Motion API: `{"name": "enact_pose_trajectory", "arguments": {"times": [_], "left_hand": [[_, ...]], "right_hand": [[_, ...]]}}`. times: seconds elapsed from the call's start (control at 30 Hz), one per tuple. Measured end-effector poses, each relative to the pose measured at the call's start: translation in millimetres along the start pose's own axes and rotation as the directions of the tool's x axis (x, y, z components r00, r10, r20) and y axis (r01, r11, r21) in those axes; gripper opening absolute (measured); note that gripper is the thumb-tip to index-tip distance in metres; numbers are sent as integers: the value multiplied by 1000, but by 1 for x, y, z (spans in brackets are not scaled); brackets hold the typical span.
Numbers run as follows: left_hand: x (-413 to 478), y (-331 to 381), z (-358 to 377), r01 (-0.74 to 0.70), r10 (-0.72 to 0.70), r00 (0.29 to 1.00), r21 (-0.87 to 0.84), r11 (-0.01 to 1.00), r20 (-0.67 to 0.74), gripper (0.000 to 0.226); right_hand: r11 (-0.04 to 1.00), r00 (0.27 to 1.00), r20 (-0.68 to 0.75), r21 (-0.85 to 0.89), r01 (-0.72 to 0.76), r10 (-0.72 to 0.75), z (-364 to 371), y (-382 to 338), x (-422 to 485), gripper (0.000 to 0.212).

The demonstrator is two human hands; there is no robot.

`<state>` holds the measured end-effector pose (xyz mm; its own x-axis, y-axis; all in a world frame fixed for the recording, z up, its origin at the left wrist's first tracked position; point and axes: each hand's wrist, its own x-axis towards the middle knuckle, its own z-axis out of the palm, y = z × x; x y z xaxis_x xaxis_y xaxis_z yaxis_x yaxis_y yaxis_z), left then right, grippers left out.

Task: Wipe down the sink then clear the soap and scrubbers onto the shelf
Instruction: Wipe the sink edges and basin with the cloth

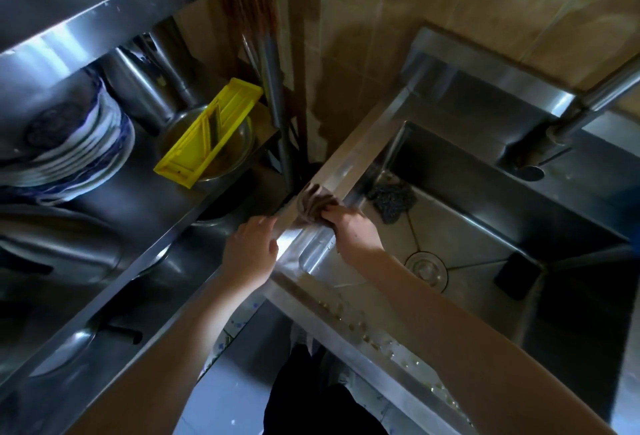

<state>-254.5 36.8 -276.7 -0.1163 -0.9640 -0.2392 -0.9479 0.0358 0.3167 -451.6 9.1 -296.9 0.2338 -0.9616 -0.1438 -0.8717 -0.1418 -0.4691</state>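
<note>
A steel sink (353,154) fills the right half of the view. My right hand (349,226) presses a brown rag (313,204) onto the sink's left rim. My left hand (251,247) rests on the outer edge of that rim, fingers curled over it, holding nothing else. Inside the basin a dark metal scrubber (393,199) lies against the left wall, and a dark rectangular block (516,275) sits at the right of the bottom, beside the drain (426,266). To the left stands a steel shelf (166,206).
The shelf carries stacked blue-and-white plates (86,143), a yellow slicer (207,129) over a metal bowl (239,154), and steel cups. A faucet (588,102) rises at the sink's back right. Water drops cover the sink's front rim (363,327). Broom handles stand in the gap.
</note>
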Motion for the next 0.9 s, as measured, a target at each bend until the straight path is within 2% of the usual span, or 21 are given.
{"name": "enact_pose_trajectory", "arguments": {"times": [0.17, 0.33, 0.4, 0.53, 0.63, 0.77, 0.83, 0.9], "left_hand": [[-19, -10, 1, 50, -50, 999, -14, 999, -11, 45], [-31, -19, 2, 47, -46, 999, -12, 999, 9, 40], [-30, -20, 0, 30, -30, 999, -32, 999, 12, 38], [-26, -23, -5, -48, 48, 999, -25, 999, -3, 37], [-26, -23, -6, -94, 94, 995, -37, 995, -17, 37], [-28, -24, -4, -164, 164, 987, -6, 987, -5, 33], [-30, -24, -3, -188, 188, 982, 18, 982, -7, 33], [-31, -23, -2, -216, 216, 976, 10, 976, -13, 33]], "right_hand": [[996, 992, 98, -29, 88, -85, 2, -18, -19, 52], [979, 945, 319, -158, 128, -72, -7, -41, -24, 34], [981, 915, 393, -126, 149, -89, -14, -48, -23, 30], [990, 865, 498, -85, 115, -58, -28, -58, -28, 18], [997, 839, 543, -74, 11, 31, -34, -62, -28, 25], [993, 828, 550, -35, -111, 112, -37, -65, -37, 37], [988, 864, 481, -35, -154, 151, -30, -67, -50, 38], [966, 900, 374, 38, -255, 223, -15, -66, -69, 37]]}}
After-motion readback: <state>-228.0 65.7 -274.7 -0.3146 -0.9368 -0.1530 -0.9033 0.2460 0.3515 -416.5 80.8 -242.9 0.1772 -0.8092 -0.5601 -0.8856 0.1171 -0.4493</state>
